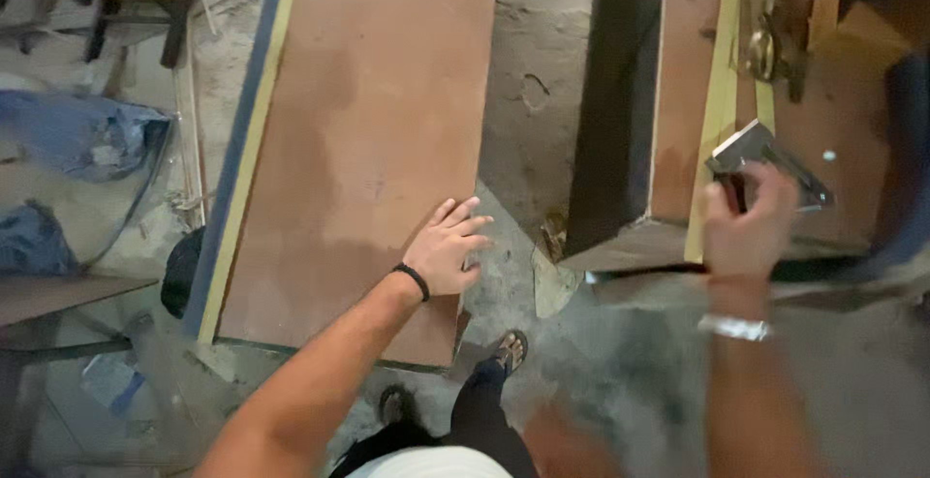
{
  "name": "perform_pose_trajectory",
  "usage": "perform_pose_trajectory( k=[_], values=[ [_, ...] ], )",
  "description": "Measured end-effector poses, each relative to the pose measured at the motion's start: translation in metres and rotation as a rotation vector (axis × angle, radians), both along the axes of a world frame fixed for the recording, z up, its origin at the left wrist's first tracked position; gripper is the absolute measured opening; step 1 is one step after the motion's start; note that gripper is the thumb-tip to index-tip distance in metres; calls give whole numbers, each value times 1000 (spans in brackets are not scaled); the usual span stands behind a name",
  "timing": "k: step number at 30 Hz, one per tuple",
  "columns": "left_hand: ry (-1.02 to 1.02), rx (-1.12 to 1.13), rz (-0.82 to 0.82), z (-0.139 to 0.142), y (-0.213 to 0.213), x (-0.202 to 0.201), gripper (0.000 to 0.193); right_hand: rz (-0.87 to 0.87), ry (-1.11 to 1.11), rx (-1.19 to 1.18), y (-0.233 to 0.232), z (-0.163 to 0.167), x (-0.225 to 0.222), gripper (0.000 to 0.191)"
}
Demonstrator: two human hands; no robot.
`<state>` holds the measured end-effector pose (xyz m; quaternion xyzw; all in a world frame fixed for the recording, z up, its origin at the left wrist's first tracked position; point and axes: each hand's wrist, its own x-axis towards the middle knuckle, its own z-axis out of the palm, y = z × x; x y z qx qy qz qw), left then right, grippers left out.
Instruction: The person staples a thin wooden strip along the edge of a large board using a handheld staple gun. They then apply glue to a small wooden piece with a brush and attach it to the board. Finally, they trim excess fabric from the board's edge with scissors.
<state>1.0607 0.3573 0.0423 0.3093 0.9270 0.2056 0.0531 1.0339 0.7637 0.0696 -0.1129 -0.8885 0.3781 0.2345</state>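
My left hand (448, 247) rests flat, fingers spread, on the right edge of a long brown plywood board (363, 139) lying on the floor; a black band is on that wrist. My right hand (746, 226) is raised and closed around the handle of a metal staple gun (760, 154), held over a second wooden panel (775, 110) at the right. A silver bracelet sits on my right wrist. A thin yellowish strip (717, 100) runs along that panel.
Bare concrete floor (542, 61) lies between the two boards. A dark upright panel face (612, 100) stands at the right board's left side. Blue cloth (82, 139) and scrap wood clutter the left. My sandalled feet (509, 350) stand below the board's near end.
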Motion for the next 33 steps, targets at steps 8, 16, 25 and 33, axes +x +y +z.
perform_pose_trajectory(
  k=[8, 16, 25, 33],
  values=[
    [115, 361, 230, 29, -35, 68, 38, 287, -71, -145, -182, -3, 73, 18],
    [216, 472, 516, 53, -164, 133, 23, 449, -99, -325, -325, 29, 130, 13],
    [210, 692, 689, 77, -320, 236, 20, 542, -62, -293, -509, 68, 195, 12],
    [64, 755, 742, 94, -410, 258, 23, 602, -137, -356, -615, 62, 189, 17]
  ],
)
